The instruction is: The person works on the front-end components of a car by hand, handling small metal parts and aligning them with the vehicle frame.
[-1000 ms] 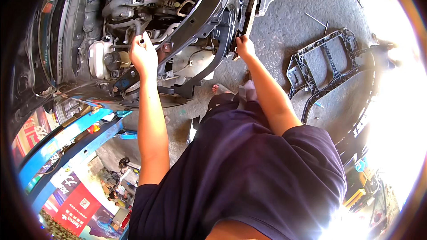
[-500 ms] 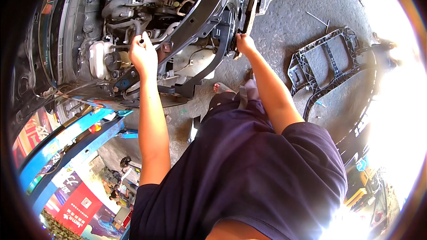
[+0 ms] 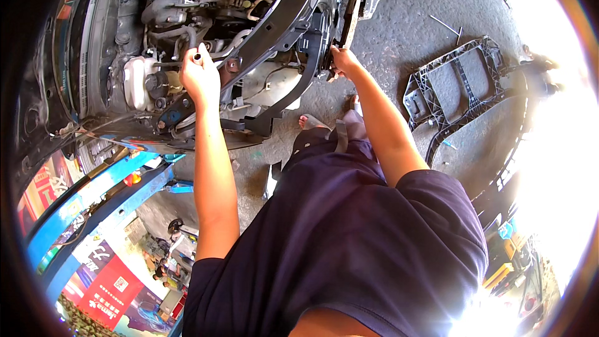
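- Since the earlier frames, your right hand (image 3: 344,62) shifts its pose slightly, and the toes of a second foot (image 3: 356,102) come into view beneath that forearm.
- Your left hand (image 3: 199,80) stays in nearly the same spot, wrapped around a dark tube (image 3: 197,58) whose round, hollow end shows at the top of your fist.
- That tube sits over the engine bay, to the right of a white bottle (image 3: 133,84).
- Your right fingers curl at the lower end of a long dark strip (image 3: 351,9) along the car's front; you cannot tell from here how firmly they close on it.
- Between your hands runs a curved black panel (image 3: 281,25), with a pale tank (image 3: 274,87) below it.
- On the grey floor (image 3: 399,25) to your right lie a black frame (image 3: 465,82) and, near it, a thin rod (image 3: 445,25).
- Blue beams (image 3: 128,203) stand at your left.
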A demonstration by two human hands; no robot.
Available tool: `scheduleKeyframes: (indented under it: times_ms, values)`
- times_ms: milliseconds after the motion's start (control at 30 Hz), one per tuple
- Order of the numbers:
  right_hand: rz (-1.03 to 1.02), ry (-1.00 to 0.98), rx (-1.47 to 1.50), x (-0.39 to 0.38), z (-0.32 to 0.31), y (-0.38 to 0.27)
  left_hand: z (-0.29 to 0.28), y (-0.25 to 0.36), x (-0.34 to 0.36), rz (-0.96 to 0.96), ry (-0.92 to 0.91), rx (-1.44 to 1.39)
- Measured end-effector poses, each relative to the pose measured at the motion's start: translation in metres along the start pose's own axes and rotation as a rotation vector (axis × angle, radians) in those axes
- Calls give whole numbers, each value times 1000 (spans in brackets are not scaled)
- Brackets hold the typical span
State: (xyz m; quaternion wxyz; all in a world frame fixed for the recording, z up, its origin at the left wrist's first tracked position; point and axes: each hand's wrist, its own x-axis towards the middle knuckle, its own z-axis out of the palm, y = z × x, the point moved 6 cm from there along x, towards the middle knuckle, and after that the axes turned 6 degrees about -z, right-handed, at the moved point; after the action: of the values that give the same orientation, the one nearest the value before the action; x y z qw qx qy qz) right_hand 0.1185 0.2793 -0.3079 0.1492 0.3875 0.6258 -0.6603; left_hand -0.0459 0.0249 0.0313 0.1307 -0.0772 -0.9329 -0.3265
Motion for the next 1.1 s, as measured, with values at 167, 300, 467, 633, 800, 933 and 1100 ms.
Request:
scheduleKeyframes:
  times_ms: [167, 300, 467, 633, 800, 933, 1100]
  values:
    - [21, -141, 160, -19, 3, -10, 1, -6, 1, 1, 5, -31]
    - [16, -144, 213, -26, 2, -16, 2, -8, 1, 22, 21, -26]
    - [147, -46, 127, -30, 2, -21, 2, -8, 2, 31, 8, 2]
    - [149, -172, 305, -17, 9, -8, 2, -10, 3, 1, 11, -8]
    - [161, -216, 349, -30, 8, -17, 3, -10, 2, 22, -7, 20]
    - [187, -184, 234, -24, 6, -15, 3, -10, 3, 33, -3, 38]
    - [231, -136, 382, -14, 10, -9, 3, -11, 3, 18, -2, 23]
